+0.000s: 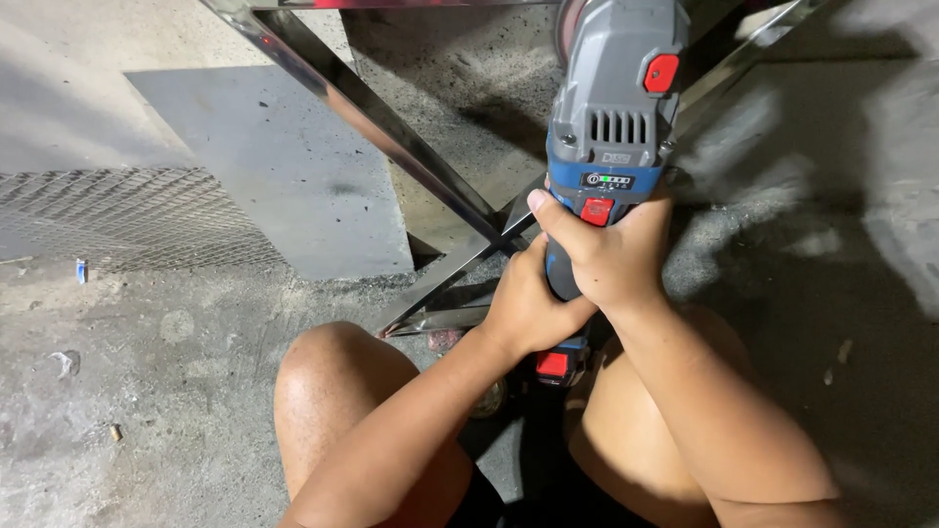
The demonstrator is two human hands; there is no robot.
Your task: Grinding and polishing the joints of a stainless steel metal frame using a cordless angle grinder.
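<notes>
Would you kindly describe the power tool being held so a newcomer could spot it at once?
Start at the crossed shiny metal bars over the concrete floor. Just right of their crossing, both hands, left and right, grip a cordless power tool. It alone is grey and blue with red buttons.

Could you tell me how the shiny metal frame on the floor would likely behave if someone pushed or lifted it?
The metal frame looks stiff: its crossed bars run straight and seem joined. Its polished, mirror-like faces would probably feel slippery. It likely scrapes rather than rolls on the rough concrete floor, having flat bars. Both hands are on the power tool, not the frame.
</notes>
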